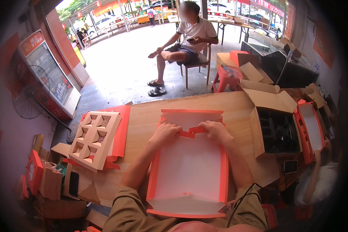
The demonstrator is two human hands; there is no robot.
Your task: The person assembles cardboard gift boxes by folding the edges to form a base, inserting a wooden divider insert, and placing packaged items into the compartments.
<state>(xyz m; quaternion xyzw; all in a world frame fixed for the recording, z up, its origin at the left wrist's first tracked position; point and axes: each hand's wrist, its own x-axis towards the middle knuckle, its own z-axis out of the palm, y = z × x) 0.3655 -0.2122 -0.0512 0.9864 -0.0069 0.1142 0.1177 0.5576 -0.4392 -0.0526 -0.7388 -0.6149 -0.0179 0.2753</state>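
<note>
We're looking at two slim red tabs, and this is the delicate spot: the left tab (187,134) and the right tab (197,130) meet at mid-width near the far end of the red-and-white carton tray (189,166), which lies open on the worktop (143,118) straight in front of us. If they're pushed together out of line, we'd fear a creased or torn tab — thin card, narrow strips, little to spare. Pull too hard on one side and the far end panel (191,116) could skew, dragging a side wall with it. And watch that black cable (239,205) by the right sleeve; it might catch on the arm

Now to the grip: our left hand (167,132) looks closed to a pinch, fingers bent around the outer end of the left tab; our right hand (216,131) mirrors it — a narrow pinch on the right tab. We cannot tell how firmly either one presses, since the curled fingers hide part of the contact
</note>
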